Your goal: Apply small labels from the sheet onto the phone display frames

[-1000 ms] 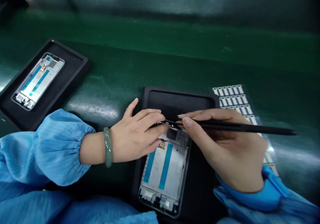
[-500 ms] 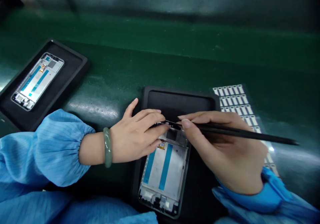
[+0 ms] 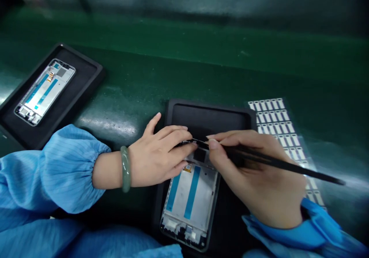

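Note:
A phone frame (image 3: 188, 200) with two blue strips lies in a black tray (image 3: 207, 114) in front of me. My left hand (image 3: 157, 156), a green bangle on its wrist, rests on the frame's top left corner with its fingers curled and pressed on the top edge. My right hand (image 3: 259, 175) is closed round long black tweezers (image 3: 276, 162). The tweezers' tip sits at the frame's top edge, right by my left fingertips. Whether the tip holds a small part is too small to tell.
A second black tray (image 3: 77, 91) with another phone frame (image 3: 44, 91) lies at the far left on the green belt (image 3: 201, 66). A sheet of small white labels (image 3: 276, 119) lies right of the near tray, partly under my right hand.
The rear end of the tweezers has dipped lower and my right hand has tilted a little. The left hand and the frame have stayed put.

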### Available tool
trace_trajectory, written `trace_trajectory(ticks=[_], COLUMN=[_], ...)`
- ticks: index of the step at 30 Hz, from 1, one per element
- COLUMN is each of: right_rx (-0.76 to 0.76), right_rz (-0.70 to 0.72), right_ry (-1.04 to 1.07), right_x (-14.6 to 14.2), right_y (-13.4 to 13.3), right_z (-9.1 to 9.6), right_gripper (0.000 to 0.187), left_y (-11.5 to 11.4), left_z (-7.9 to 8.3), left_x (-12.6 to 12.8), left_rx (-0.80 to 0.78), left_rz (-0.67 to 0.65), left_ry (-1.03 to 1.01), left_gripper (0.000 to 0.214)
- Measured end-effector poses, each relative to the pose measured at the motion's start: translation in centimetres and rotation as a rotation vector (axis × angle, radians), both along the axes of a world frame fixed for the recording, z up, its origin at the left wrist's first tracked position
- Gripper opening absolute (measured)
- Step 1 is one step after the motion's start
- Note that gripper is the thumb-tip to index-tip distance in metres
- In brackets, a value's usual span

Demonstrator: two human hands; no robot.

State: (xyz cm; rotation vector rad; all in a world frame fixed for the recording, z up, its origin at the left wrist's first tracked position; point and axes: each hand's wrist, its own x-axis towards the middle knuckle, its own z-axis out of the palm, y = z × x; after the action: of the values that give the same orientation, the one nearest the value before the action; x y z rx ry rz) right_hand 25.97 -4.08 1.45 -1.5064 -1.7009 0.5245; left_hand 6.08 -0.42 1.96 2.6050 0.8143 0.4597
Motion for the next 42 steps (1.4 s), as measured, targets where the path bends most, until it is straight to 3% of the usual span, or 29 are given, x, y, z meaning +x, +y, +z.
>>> trace_trajectory(ticks=[3, 8, 15, 32, 42], right_rx=[0.007, -0.096, -0.074, -0.130, -0.186], right_rz=[-0.023, -0.101, -0.164, -0.070, -0.128], right_ry=[-0.038, 0.106, 0.061, 0.200, 0.238], right_x=[-0.04, 0.47, -0.10, 0.43, 0.20], right_y=[-0.03, 0.15, 0.30, 0.41, 0.48], right_z=[0.07, -0.31, 0.30, -0.61, -0.34], right_gripper=[0.018, 0.013, 0.011, 0.015, 0.014], left_y=[0.03, 0.03, 0.05, -0.02, 0.06], left_z=[0.06, 0.16, 0.17, -0.02, 0.06], left_x=[-0.01, -0.03, -0.02, -0.08, -0.08], left_rx=[-0.009, 0.000, -0.014, -0.003, -0.009], left_rz=[-0.001, -0.005, -0.006, -0.006, -0.008], left_ry=[0.001, 0.013, 0.025, 0.001, 0.006], left_gripper=[0.028, 0.028, 0.029, 0.027, 0.028])
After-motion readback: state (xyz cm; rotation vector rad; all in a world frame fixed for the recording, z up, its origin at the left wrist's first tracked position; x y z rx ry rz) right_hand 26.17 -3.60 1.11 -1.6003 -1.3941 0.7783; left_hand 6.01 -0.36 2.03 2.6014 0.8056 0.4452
